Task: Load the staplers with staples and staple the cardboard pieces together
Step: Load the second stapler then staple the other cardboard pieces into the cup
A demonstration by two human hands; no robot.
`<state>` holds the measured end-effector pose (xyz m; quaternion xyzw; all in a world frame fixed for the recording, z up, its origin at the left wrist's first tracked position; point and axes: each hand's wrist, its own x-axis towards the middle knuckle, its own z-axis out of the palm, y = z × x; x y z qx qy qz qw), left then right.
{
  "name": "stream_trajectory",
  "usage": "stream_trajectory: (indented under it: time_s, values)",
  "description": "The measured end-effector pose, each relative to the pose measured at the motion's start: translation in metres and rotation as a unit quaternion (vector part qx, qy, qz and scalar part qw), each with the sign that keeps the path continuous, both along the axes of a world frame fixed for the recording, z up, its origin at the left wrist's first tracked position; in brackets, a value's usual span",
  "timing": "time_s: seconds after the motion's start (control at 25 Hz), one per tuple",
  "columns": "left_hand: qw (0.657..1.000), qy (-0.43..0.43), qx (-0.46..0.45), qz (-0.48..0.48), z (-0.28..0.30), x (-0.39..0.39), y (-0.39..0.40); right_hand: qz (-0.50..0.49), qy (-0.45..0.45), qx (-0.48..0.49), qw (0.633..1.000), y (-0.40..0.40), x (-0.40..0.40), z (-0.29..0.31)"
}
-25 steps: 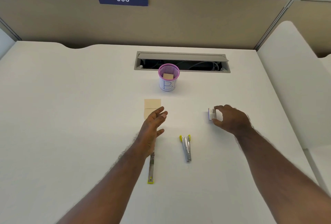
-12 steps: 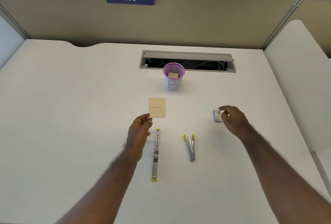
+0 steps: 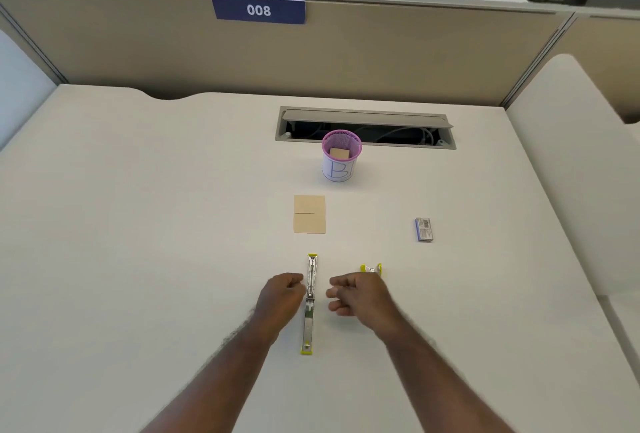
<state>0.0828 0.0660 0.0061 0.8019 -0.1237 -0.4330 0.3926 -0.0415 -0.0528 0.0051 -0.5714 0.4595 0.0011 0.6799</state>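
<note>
An opened-flat metal stapler (image 3: 310, 304) with yellow ends lies lengthwise on the white desk (image 3: 138, 242). My left hand (image 3: 282, 297) sits just left of its middle, fingers curled, touching or nearly touching it. My right hand (image 3: 356, 297) hovers just right of it, fingers loosely curled and apart, holding nothing. A second stapler (image 3: 371, 269) is mostly hidden behind my right hand; only its yellow tip shows. Two tan cardboard pieces (image 3: 309, 214) lie edge to edge farther back. A small staple box (image 3: 424, 229) rests to the right.
A pink mesh cup (image 3: 341, 161) with a cardboard piece inside stands behind the cardboard. Behind it is an open cable slot (image 3: 365, 127). A beige partition (image 3: 311, 51) bounds the back; a white divider (image 3: 571, 172) stands at the right.
My right hand let go of the staple box and moved left toward the flat stapler. My left hand pulled back from the cardboard to the stapler's left side.
</note>
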Motion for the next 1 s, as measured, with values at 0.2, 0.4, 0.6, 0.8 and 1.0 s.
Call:
stream_trajectory:
  time_s: [0.2,0.4,0.6,0.8,1.0]
  values:
    - [0.999,0.045,0.005,0.022,0.005,0.001,0.0,-0.068,0.035,-0.043,0.996,0.028,0.021,-0.025]
    - [0.997,0.074,-0.01,0.02,-0.007,-0.003,0.0,-0.044,0.017,-0.05,0.998,0.032,0.026,-0.028]
    - [0.997,0.054,-0.03,0.055,-0.009,-0.007,0.002,-0.037,0.009,-0.063,0.997,0.036,0.022,-0.024]
    - [0.985,0.146,-0.075,0.057,-0.006,0.001,0.008,-0.057,-0.017,-0.056,0.997,0.038,0.019,-0.013]
    - [0.957,0.252,-0.141,0.025,0.001,0.02,0.016,-0.097,-0.05,0.0,0.994,0.028,0.019,0.009]
